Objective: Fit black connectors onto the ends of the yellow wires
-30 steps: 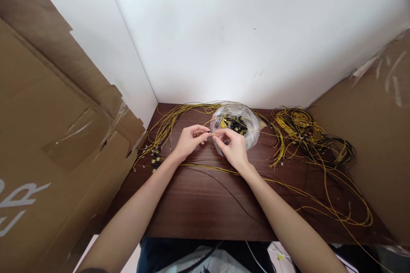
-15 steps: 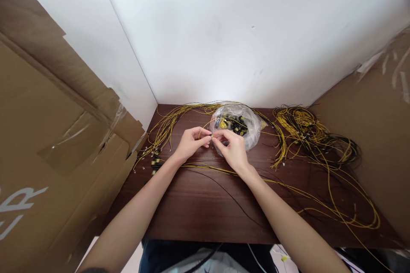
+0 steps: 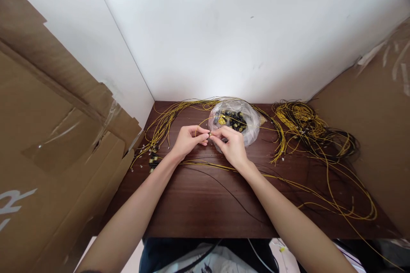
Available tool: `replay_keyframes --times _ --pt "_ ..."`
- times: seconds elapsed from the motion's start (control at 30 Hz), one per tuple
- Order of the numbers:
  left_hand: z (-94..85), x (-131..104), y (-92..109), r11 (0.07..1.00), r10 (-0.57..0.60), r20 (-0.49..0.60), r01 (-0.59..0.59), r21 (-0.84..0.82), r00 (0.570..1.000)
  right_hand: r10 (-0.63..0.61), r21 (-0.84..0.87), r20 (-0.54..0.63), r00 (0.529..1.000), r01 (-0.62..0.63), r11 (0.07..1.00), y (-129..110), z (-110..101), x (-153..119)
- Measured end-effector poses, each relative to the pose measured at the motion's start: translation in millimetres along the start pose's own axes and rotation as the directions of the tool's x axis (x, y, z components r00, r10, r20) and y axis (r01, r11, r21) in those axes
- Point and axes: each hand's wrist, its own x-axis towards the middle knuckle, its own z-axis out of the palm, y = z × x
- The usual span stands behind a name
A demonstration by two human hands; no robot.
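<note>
My left hand [image 3: 188, 141] is closed in a pinch on a thin yellow wire [image 3: 201, 122], which loops up from the fingers and over the bag. Fingertip to fingertip with it, my right hand [image 3: 233, 146] pinches a tiny part, too small to name. Just behind the hands stands an open clear plastic bag [image 3: 255, 133] of small black and yellow parts [image 3: 237, 120]. Below them, yellow and black wires [image 3: 205, 163] run across the table, ending at several black and yellow connectors [image 3: 153, 163] beside my left forearm.
A bundle of wires [image 3: 169, 118] curves along the table's [image 3: 192, 204] back left. At the right lies a large tangled coil of yellow and black wires [image 3: 296, 117]. Cardboard [image 3: 64, 136] stands at the left, more cardboard [image 3: 368, 106] at the right, and a white wall [image 3: 205, 38] behind.
The view has shifted slightly, so the whole scene sits a little higher and more to the left. Both hands keep their pinch, fingertips together.
</note>
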Motion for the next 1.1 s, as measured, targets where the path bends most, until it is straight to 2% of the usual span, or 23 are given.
replay_keyframes --times 0.2,0.37,0.47,0.57,0.63,0.73,0.87,0.97,1.1 --pt "0.5 0 0 1.000 0.006 -0.008 -0.006 0.029 1.000 0.002 0.018 -0.018 1.000 -0.001 1.000 2 4 -1" --pt "2.0 0 1 1.000 0.012 0.023 -0.012 -0.002 1.000 0.011 0.014 0.012 1.000 -0.011 1.000 -2 0 1" --pt "2.8 0 3 0.999 0.027 0.031 -0.026 -0.043 0.999 0.010 0.046 0.036 0.999 -0.012 0.999 -3 -9 6" --pt "2.7 0 6 1.000 0.021 0.023 -0.021 -0.022 0.999 0.081 0.029 -0.054 0.995 -0.079 0.996 3 -24 12" --pt "2.2 0 7 1.000 0.012 0.014 -0.012 0.000 1.000 0.152 -0.020 -0.118 0.981 -0.155 0.988 10 -34 15" --pt "1.2 0 7 1.000 -0.002 0.006 0.002 0.008 1.000 0.202 -0.149 -0.133 0.970 -0.221 0.964 23 -46 17" --pt "-0.1 1 6 0.999 -0.026 -0.005 0.026 -0.019 1.000 0.150 -0.261 -0.070 0.986 -0.163 0.951 34 -48 16" --pt "-0.4 1 6 0.999 -0.034 -0.005 0.034 -0.018 0.999 0.076 -0.325 -0.022 0.997 -0.079 0.943 35 -41 14" --pt "0.0 1 7 0.999 -0.025 0.016 0.024 0.024 1.000 0.029 -0.461 0.013 0.999 -0.020 0.887 31 -31 11"
